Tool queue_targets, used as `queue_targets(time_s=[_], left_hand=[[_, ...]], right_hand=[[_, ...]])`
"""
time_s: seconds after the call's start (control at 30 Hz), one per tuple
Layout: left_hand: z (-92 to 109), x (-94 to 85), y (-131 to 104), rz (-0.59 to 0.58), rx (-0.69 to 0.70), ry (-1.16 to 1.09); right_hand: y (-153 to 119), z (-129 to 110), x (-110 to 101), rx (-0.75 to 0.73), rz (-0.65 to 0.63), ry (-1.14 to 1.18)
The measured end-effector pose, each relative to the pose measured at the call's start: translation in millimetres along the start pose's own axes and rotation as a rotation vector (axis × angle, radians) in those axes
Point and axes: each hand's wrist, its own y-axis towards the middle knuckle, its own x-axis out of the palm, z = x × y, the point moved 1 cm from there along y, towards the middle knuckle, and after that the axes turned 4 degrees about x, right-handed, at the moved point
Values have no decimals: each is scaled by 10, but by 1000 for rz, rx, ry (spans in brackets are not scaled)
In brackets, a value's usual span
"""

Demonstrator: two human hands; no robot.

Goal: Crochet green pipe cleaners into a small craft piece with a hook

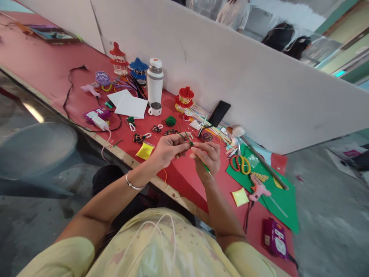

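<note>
My left hand [170,148] pinches a small piece of dark green yarn work [190,143], with green strands running over its fingers. My right hand [208,156] meets it at the fingertips, closed around a thin green and silver rod that looks like a crochet hook [206,168]. Its tip is hidden among the fingers and yarn. Just beyond the hands lie a green yarn ball [170,121] and a multicoloured yarn ball [206,137]. Dark braided pieces with white beads [141,137] rest left of my left hand, near a yellow packet [145,151].
A white flask [155,82] and its cup [155,109] stand at the back, beside small red and blue pagoda models [138,69]. Rightward are scissors [240,164], a pink glue gun [258,188] on a green sheet [284,206], a phone [220,113] and a purple power box [275,238].
</note>
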Motion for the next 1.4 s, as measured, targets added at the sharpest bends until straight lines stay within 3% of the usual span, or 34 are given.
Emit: queue_targets(time_s=[0.13,0.4,0.47,0.67,0.8,0.9,1.0,1.1,1.3,1.4], left_hand=[[-15,72,-17,41,251,236],[3,47,-27,78,303,376],[12,57,-30,90,279,357],[35,84,0,4,19,67],[35,80,3,113,229,323],[-16,127,11,144,314,375],[-69,194,29,111,210,151],[-41,210,33,80,72,-94],[135,63,23,-9,-43,-219],[155,28,35,-38,-87,-243]], right_hand=[[7,-24,52,6,77,-20],[42,-42,78,9,70,1],[39,-37,83,13,72,12],[53,-7,50,33,24,78],[56,-10,76,81,-20,49],[11,-32,173,95,88,-43],[-33,-50,286,108,206,-87],[-31,-32,336,135,236,-2],[23,109,259,269,53,308],[19,155,212,298,29,373]])
